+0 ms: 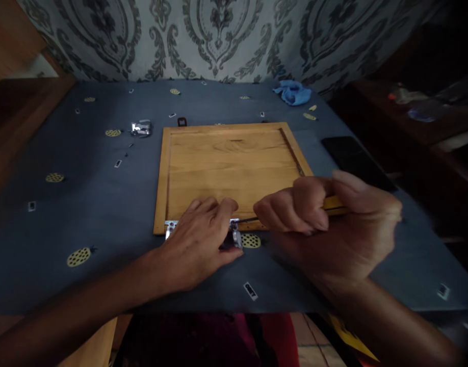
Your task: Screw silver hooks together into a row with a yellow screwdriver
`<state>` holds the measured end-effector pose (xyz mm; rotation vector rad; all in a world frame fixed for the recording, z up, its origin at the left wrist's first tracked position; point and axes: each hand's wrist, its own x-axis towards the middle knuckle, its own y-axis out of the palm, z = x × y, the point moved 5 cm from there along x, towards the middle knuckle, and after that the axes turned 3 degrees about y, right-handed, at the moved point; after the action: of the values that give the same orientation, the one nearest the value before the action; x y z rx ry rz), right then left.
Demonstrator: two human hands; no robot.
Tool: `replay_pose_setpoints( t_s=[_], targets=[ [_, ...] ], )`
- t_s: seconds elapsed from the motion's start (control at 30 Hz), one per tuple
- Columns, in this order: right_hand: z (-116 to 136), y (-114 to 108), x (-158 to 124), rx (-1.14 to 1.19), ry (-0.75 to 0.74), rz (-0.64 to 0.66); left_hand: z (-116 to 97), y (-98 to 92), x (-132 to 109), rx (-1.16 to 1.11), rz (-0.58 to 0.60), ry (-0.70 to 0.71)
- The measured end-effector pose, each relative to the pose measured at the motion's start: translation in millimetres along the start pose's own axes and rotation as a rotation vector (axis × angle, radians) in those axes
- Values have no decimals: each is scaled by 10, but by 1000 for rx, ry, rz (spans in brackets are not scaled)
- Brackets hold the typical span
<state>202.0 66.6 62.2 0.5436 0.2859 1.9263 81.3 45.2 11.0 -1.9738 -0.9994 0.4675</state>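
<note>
A wooden panel (234,168) with a raised frame lies flat on the table. My left hand (203,234) rests over its near edge, fingers on the wood and thumb below, gripping a shiny metal hinge (235,235). Another shiny metal piece (170,228) shows at the left side of that hand; whether both belong to one fitting is hidden. My right hand (326,219) is closed around the yellow handle of a screwdriver (335,204). The screwdriver's thin shaft points left, its tip at the hinge by my left fingers.
A loose metal hinge (141,128) lies beyond the panel's left corner, with tiny dark pieces near it. A blue cloth (292,93) sits at the back right. A dark flat phone-like object (356,160) lies right of the panel. Patterned fabric (218,41) hangs behind the table.
</note>
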Motion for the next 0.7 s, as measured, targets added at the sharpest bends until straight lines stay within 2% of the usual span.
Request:
replay_pose_setpoints(
  t_s=[0.13, 0.27, 0.33, 0.47, 0.7],
  targets=[
    [-38, -21, 7, 28, -4, 16, 6, 12, -4, 16, -6, 14],
    [-67, -14, -18, -56, 33, 53, 3, 9, -7, 8, -18, 39],
    [-46, -20, -32, -109, 13, -6, -5, 5, -4, 11, -11, 45],
    [47, -57, -64, -131, -134, -253, -20, 0, 4, 32, 0, 41],
    [-4, 45, -84, -96, -128, -269, -1, 18, -1, 42, -12, 31]
  ],
)
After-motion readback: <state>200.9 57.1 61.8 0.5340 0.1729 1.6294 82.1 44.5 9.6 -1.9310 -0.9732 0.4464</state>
